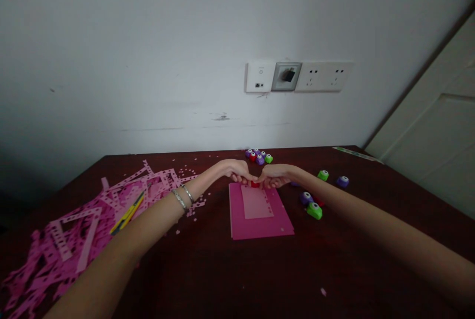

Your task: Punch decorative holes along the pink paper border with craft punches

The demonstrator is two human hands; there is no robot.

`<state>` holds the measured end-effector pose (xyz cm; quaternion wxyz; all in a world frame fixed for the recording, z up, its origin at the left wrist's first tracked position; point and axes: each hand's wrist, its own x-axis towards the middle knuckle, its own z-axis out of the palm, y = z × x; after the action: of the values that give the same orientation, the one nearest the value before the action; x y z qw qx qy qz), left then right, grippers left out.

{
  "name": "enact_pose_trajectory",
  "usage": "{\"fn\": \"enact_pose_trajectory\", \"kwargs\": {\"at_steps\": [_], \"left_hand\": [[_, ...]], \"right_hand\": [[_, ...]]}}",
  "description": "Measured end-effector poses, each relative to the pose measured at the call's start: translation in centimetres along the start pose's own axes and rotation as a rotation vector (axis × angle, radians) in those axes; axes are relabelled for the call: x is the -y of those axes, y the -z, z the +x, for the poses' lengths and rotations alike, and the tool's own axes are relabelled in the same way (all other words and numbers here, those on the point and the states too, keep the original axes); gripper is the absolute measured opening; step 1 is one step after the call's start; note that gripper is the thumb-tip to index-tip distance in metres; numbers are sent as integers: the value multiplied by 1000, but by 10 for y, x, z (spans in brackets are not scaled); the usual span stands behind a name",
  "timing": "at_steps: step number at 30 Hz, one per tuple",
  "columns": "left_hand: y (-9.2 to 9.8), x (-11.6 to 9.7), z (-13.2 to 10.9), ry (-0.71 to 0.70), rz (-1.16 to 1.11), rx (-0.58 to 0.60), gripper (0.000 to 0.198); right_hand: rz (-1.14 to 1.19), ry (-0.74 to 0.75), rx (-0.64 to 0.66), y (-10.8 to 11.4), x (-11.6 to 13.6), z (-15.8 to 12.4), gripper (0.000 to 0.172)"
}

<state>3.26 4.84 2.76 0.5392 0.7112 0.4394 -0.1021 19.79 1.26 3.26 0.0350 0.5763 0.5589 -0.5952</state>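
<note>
A red craft punch point(255, 184) sits at the far edge of a light pink sheet of paper point(256, 205). My left hand point(238, 170) and my right hand point(274, 175) meet over the punch from either side, thumbs pressed on its top and the other fingers curled closed. Much of the punch is hidden by the hands. Small punched holes run down the sheet's right side. Beneath it lies a stack of darker pink paper point(245, 227).
Punched pink paper strips point(89, 220) and a yellow utility knife point(128, 213) heap at left. More punches stand around: a purple and red cluster point(260, 159) at the back, green point(314, 210) and purple point(343, 181) ones at right. A patterned strip point(358, 154) lies at back right.
</note>
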Motion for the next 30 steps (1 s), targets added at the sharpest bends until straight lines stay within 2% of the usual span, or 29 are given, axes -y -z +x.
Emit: {"fn": "enact_pose_trajectory", "kwargs": {"at_steps": [11,21,25,30], "left_hand": [[-2,10,9,-11,-62,28,44],[-10,2,-6,-37,-18,-65,44],[-15,3,-12,-97,-17,-137,47],[-18,12,-16,-215,34,-254,43]], "right_hand": [[-69,-16,8,0,5,12,17],[-169,5,-67,-4,8,0,17],[-187,83,-132,-6,4,-9,19],[-196,299,-176,-8,-7,-13,23]]}}
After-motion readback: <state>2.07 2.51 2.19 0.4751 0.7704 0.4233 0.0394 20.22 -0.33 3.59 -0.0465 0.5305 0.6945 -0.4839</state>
